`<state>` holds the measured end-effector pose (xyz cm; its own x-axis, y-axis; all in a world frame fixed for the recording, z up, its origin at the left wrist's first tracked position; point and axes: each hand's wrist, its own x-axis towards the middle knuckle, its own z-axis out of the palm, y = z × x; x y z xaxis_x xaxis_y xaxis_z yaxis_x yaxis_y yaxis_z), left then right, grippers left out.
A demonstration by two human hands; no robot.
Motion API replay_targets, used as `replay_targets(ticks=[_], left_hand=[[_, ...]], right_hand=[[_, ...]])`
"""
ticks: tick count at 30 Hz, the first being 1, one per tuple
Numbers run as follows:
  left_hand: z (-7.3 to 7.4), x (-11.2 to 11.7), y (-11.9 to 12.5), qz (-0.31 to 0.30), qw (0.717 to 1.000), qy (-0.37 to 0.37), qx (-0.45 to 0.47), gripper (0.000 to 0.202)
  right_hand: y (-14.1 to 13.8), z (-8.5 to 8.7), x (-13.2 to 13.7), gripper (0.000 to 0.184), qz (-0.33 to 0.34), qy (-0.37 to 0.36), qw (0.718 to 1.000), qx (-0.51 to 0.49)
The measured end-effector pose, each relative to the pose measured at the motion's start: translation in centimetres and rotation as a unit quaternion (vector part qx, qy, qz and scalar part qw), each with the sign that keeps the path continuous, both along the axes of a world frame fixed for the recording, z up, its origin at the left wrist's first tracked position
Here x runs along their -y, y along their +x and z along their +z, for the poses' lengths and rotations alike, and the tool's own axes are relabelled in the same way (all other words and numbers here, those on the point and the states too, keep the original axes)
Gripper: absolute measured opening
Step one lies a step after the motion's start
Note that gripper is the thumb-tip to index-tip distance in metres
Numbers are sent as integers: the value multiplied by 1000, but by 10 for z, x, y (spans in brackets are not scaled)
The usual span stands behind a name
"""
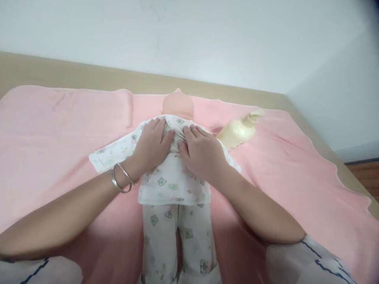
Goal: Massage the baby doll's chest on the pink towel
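A baby doll (177, 105) lies on a pink blanket, its rounded head pointing to the wall. It wears a white pajama top (174, 189) and matching pants (161, 240), printed with small green and pink animals. My left hand (154, 144), with two silver bangles at its wrist, rests flat on the upper left of the top, fingers stretched out. On the upper right, my right hand (201, 150) presses lightly on the cloth, fingers extended and thumb apart. Between the hands the fabric is wrinkled. The doll's face does not show.
Beside the doll's right-hand sleeve lies a cream pump bottle (237, 132), tilted on its side. The pink blanket (53, 150) covers most of a wooden tabletop (89, 73). A white wall (189, 39) stands behind it, with the table's edge at right.
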<state>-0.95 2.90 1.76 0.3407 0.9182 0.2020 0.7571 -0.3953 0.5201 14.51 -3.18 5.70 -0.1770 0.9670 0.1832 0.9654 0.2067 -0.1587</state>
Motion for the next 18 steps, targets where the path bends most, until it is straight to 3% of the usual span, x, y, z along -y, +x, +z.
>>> replay_targets(ticks=[5,12,18], left_hand=[[2,1,0,4,1000,-10,9,68],[3,2,1,10,1000,-19,6,69],[3,2,1,14,1000,-22,10,70]], right_hand=[[13,6,-19,47,1,-82,993,-84],[13,-27,-29,64,-19,9,997,-81],[14,-28,-29,65,-15,11,997,-77]])
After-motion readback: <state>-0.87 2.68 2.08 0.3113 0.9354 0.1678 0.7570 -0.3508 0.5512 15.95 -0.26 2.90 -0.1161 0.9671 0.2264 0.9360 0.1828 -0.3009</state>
